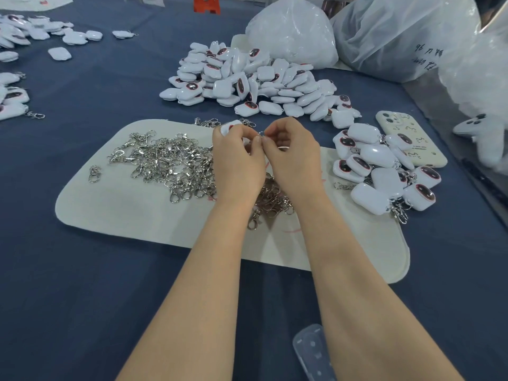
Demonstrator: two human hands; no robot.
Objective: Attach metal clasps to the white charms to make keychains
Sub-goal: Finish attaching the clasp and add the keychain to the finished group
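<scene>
My left hand (236,158) grips a white charm (227,127), of which only the top edge shows above the fingers. My right hand (292,152) pinches a small metal clasp (262,133) right beside it, fingertips of both hands meeting. Under and left of the hands a heap of loose silver clasps (167,160) lies on a cream felt mat (123,210). Beyond the mat sits a big pile of bare white charms (247,81). At the right lies a pile of charms with clasps attached (384,171).
A cream phone (409,138) lies right of the finished pile. Large plastic bags (297,28) stand at the back right. More charms (16,37) are scattered at the far left on the blue cloth. A clear plastic piece (313,350) lies near the front edge.
</scene>
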